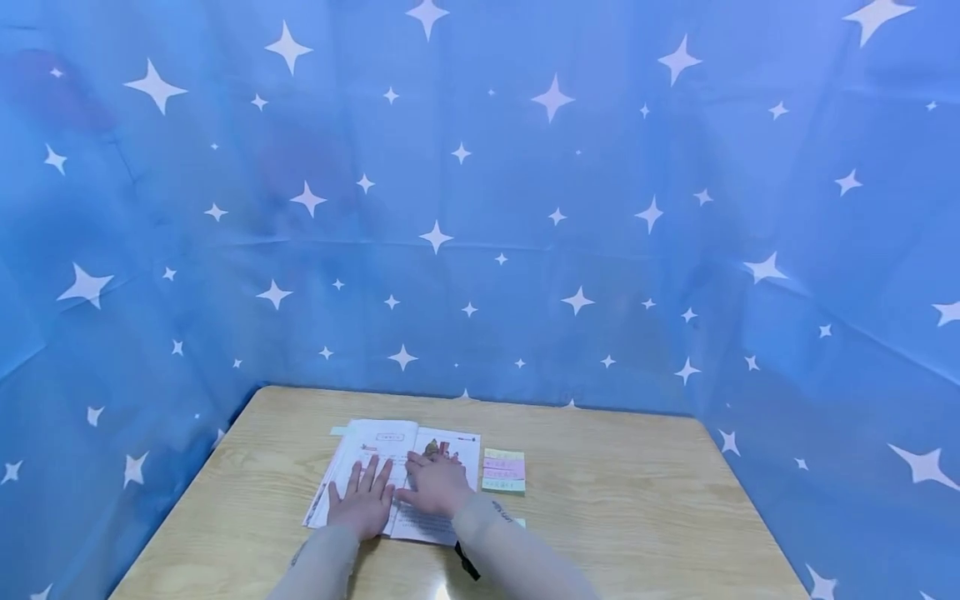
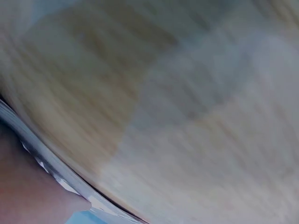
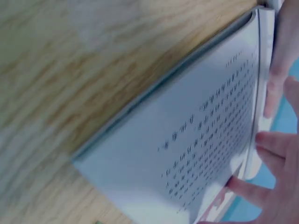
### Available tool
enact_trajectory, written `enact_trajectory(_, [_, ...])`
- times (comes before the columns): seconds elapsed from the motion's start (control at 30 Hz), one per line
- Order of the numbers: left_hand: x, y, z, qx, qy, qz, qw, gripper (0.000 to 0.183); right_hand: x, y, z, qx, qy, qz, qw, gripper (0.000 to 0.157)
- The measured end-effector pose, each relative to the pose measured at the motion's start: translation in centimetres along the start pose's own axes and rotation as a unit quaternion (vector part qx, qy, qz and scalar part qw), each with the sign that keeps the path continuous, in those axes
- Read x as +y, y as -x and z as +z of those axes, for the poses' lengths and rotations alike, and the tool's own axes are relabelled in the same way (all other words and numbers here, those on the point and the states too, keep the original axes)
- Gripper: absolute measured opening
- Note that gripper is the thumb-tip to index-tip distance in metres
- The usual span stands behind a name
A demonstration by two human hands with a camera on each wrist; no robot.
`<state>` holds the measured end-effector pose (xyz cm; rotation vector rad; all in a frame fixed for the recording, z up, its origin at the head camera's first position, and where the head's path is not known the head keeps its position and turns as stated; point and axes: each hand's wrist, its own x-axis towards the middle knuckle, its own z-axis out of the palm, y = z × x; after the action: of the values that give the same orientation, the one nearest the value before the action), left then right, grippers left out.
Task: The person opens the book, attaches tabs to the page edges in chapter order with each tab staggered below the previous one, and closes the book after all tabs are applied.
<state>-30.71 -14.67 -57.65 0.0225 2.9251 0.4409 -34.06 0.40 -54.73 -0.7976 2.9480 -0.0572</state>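
Observation:
An open book (image 1: 431, 527) lies on the wooden table, with printed text and a coloured picture on its right page. My left hand (image 1: 363, 504) rests on the left page, fingers straight and spread. Across the right page, close to the centre fold, lies my right hand (image 1: 438, 486), its fingers extended towards the picture and partly covering it. In the right wrist view, the fingers of my right hand (image 3: 275, 175) touch the book (image 3: 187, 126) along its fold. Only a blurred part of my left hand (image 2: 37, 196) appears at the book's edge in the left wrist view.
A pad of sticky notes (image 1: 504, 472) in yellow, pink and green, with handwriting, lies just right of the book. A pale tab (image 1: 339, 431) sticks out at the book's left edge. A dark strap (image 1: 467, 562) hangs beneath the right forearm. Blue star-patterned curtains (image 1: 480, 192) enclose the table (image 1: 637, 500).

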Motion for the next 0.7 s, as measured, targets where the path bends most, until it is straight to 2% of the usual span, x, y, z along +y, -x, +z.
enact_trajectory(0.23, [-0.1,0.6,0.2,0.002,0.009,0.007,0.9999,0.049,-1.0,0.0,0.6,-0.014,0.021,0.048,0.999,0.071])
enact_trajectory(0.33, [-0.2,0.5,0.3,-0.003,0.011,0.007,0.9999,0.049,-0.8,-0.2,0.9,-0.012,0.019,0.049,0.999,0.072])
enact_trajectory(0.5, [-0.3,0.1,0.5,0.007,0.004,0.009,0.9999,0.05,-0.5,-0.7,0.7,-0.005,0.015,0.042,0.999,0.068])
enact_trajectory(0.7, [-0.3,0.3,0.3,0.013,-0.002,0.012,0.9998,0.05,-0.9,-1.4,0.6,-0.014,-0.009,0.066,0.998,0.068])
